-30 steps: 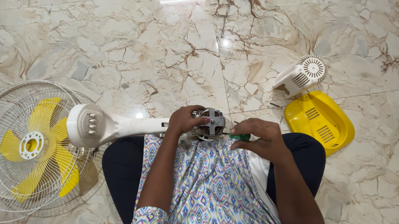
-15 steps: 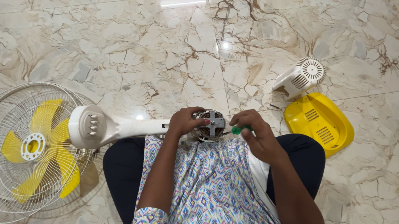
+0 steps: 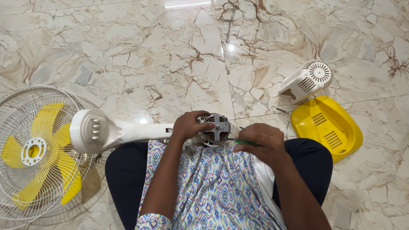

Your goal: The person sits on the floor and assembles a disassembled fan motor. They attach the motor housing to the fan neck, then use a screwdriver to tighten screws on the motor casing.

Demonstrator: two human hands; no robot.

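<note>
A bare fan motor (image 3: 216,129) with copper windings rests at my knees, joined to a white fan stand (image 3: 110,131) that lies to the left. My left hand (image 3: 190,125) grips the motor's left side. My right hand (image 3: 262,144) holds a green-handled screwdriver (image 3: 244,141), its thin shaft pointing left at the motor's lower right edge. The handle is mostly hidden in my fist.
A white wire fan guard (image 3: 22,207) with a yellow blade (image 3: 42,154) lies on the marble floor at the left. At the right lie a white motor housing (image 3: 308,80) and a yellow plastic cover (image 3: 326,125). My patterned clothing fills the lower middle.
My right hand has shifted slightly with the screwdriver, bringing its tip closer to the motor. My left hand stays on the motor.
</note>
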